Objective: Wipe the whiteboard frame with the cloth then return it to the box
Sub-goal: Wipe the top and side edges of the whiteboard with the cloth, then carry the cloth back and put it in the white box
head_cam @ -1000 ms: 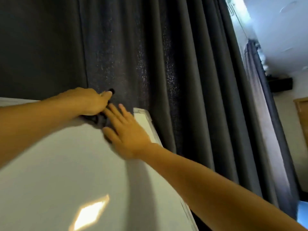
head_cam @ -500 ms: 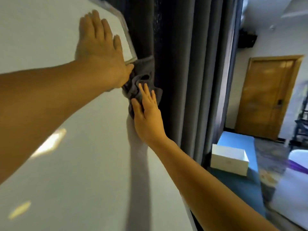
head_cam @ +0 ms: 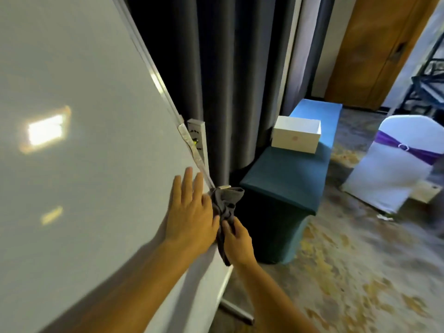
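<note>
The whiteboard [head_cam: 79, 145] fills the left half of the view, and its silver frame [head_cam: 153, 70] runs down its right edge. A dark grey cloth [head_cam: 225, 203] is bunched around that edge near the board's lower right corner. My left hand [head_cam: 192, 212] lies flat on the board surface, fingers spread, its thumb side touching the cloth. My right hand [head_cam: 236, 241] grips the cloth's lower part from the right of the frame. A white box [head_cam: 296, 137] stands on a bench behind.
A teal-covered bench [head_cam: 288, 183] stands right of the board. Dark grey curtains [head_cam: 230, 68] hang behind. A white-covered chair with a purple sash [head_cam: 394, 164] is at the right, and a wooden door [head_cam: 374, 44] beyond. The board's stand foot [head_cam: 236, 308] lies on patterned carpet.
Both hands and the cloth have slid from the board's top right corner down the right frame edge to near the bottom corner. My view has tilted down with them.
</note>
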A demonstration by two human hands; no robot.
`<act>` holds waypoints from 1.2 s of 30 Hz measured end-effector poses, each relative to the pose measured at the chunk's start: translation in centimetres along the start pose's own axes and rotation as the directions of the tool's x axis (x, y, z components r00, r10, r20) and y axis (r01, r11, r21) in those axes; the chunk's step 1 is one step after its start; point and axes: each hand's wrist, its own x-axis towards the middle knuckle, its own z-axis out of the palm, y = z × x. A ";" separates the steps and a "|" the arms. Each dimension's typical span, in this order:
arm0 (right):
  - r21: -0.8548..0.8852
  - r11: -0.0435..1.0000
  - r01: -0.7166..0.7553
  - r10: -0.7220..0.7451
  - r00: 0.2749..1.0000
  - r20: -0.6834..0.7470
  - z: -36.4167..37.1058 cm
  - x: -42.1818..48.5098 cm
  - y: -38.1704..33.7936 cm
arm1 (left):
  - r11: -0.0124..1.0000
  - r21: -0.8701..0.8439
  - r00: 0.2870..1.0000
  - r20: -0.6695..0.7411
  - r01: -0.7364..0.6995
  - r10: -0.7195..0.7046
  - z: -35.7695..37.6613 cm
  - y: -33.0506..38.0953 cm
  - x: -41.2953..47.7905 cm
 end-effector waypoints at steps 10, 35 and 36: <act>0.631 0.576 -0.519 0.181 0.834 0.521 -24.8 -3.2 3.0 | -0.601 -0.515 0.735 0.652 0.611 0.188 3.3 21.6 -3.7; 0.392 0.870 -0.298 0.252 0.953 0.165 -57.1 36.0 -5.9 | -0.061 -0.813 0.777 0.528 0.579 0.342 3.1 48.4 38.2; 0.376 0.881 -0.288 0.243 0.956 0.164 -58.0 38.6 -7.6 | -0.027 -0.828 0.784 0.520 0.560 0.339 2.7 48.9 40.9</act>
